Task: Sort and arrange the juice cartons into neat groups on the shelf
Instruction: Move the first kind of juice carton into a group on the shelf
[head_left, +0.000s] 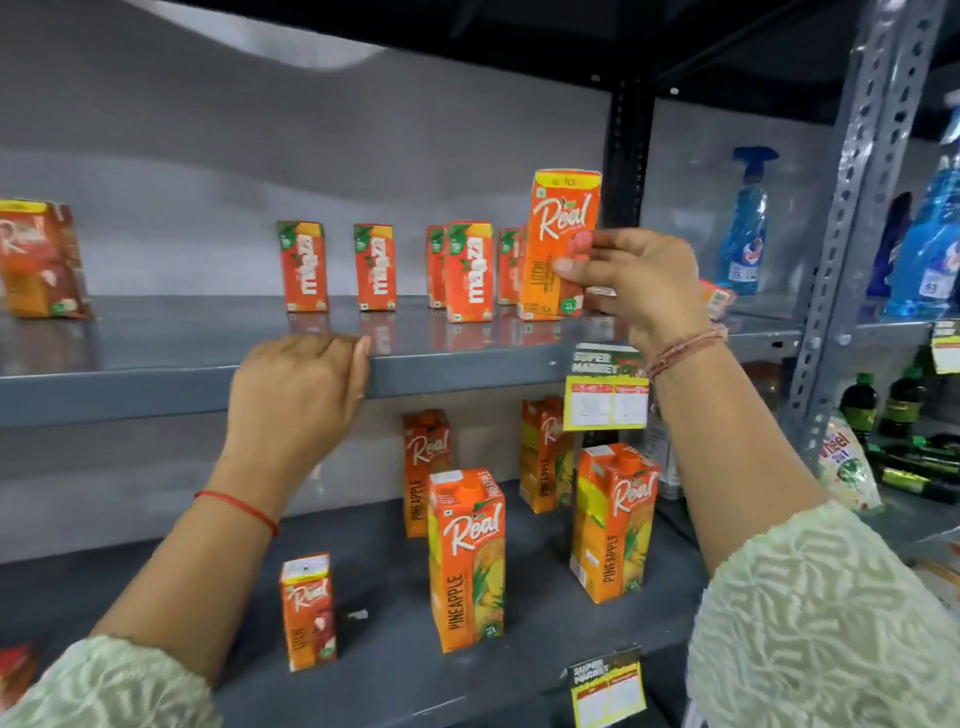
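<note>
Two hands are up at the upper shelf (467, 371): the right hand (631, 278) pinches a small litchi carton (561, 244) by its side, holding it upright near the shelf's right end, while the left hand (298, 384) curls closed over the front edge, carrying nothing. The step looks like placing this carton; next it needs a spot apart from the mango cartons (467, 270). Pineapple cartons (467, 558) stand scattered on the lower shelf (395, 670), cleaning bottles (743, 228) in the next bay.
</note>
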